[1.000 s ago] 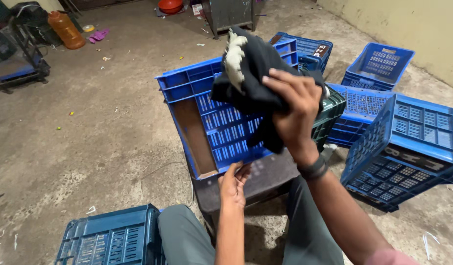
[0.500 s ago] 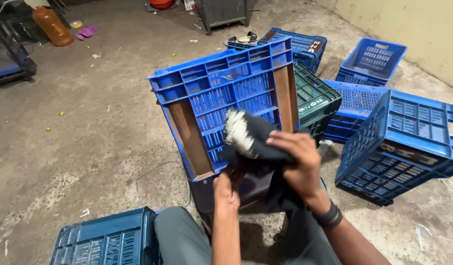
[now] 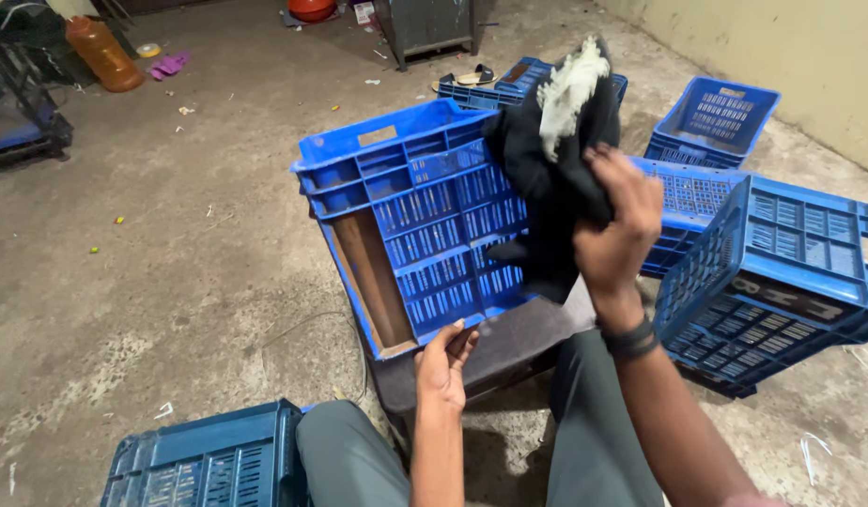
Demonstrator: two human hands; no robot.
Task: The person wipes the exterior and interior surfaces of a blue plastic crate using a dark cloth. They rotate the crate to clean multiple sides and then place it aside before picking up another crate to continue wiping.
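Note:
A blue plastic crate [image 3: 425, 221] lies tipped on its side on a dark stool [image 3: 509, 343] between my knees, its base facing me. My left hand [image 3: 443, 361] grips the crate's near lower edge. My right hand [image 3: 617, 221] is raised over the crate's right side, shut on a dark cloth [image 3: 556, 178] with a frayed white patch at its top. The cloth hangs against the crate's right edge and hides what is behind it.
Several more blue crates lie around: one on its side at right [image 3: 782, 282], others behind [image 3: 716, 117], one by my left knee [image 3: 209, 460]. An orange jug [image 3: 100, 52] and a dark cart [image 3: 21, 103] stand far left. A beige wall [image 3: 791, 47] runs at right.
My right hand has swung the cloth up from the crate's lower middle to its upper right. The crate has tilted a little; the green crate behind it is now hidden.

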